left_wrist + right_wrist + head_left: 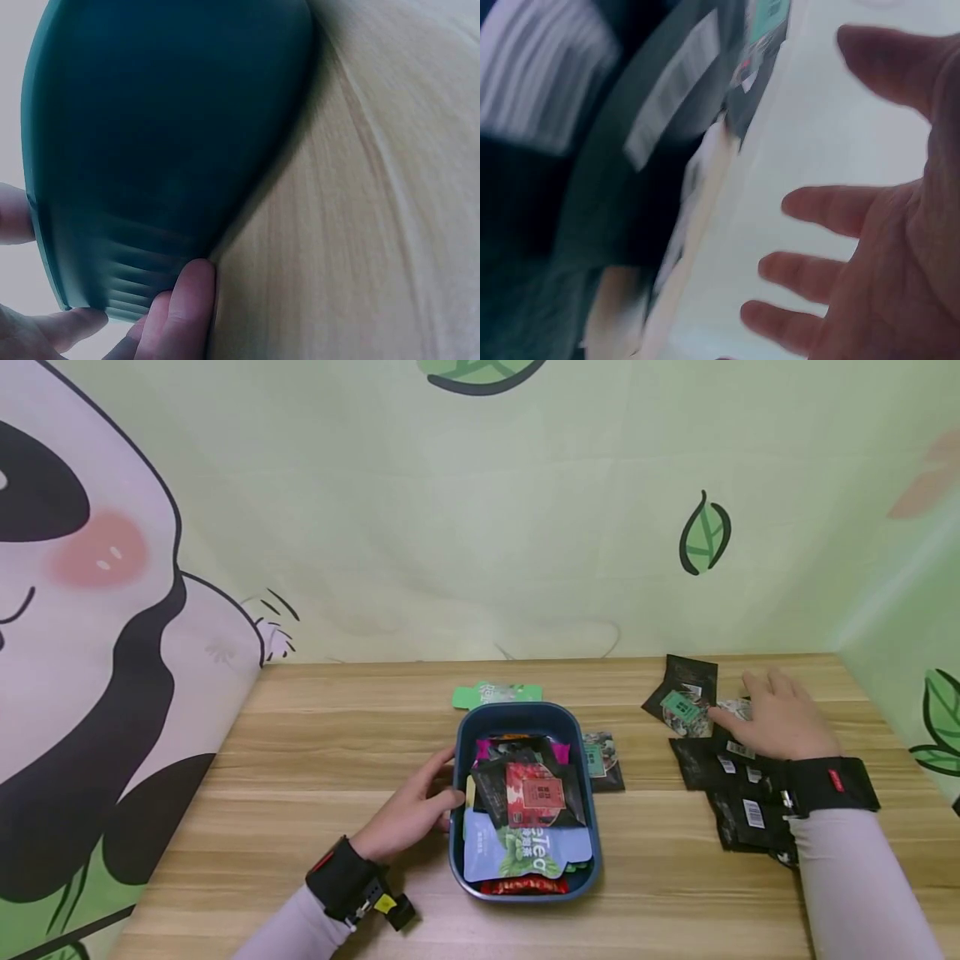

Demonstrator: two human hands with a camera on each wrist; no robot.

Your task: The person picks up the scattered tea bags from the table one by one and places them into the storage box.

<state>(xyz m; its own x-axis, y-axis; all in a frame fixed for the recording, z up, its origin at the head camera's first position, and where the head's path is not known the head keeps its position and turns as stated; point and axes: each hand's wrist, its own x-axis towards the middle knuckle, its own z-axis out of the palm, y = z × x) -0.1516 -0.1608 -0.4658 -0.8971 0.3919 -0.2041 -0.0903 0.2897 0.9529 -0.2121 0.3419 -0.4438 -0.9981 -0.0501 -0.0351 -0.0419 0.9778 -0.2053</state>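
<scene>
A dark blue plastic container (pixel 455 852) stands on the wooden table, holding a red-and-black sachet (pixel 534 795), a light blue pouch (pixel 510 853) and other packets. My left hand (pixel 408 810) grips its left side, the thumb at the rim and fingers against the outer wall (pixel 165 150). Above several black sachets (pixel 738 827) on the right, my right hand (pixel 783 722) has its fingers spread and holds nothing. The right wrist view shows the fingers apart from the sachets (pixel 667 97). Part of the pile is hidden beneath the hand and wristband.
Behind the container lies a green packet (pixel 498 694). A black sachet with a green label (pixel 606 762) lies against its right side. Further back right are more black sachets (pixel 682 689). A printed fabric backdrop (pixel 525 543) rises at the table's far edge.
</scene>
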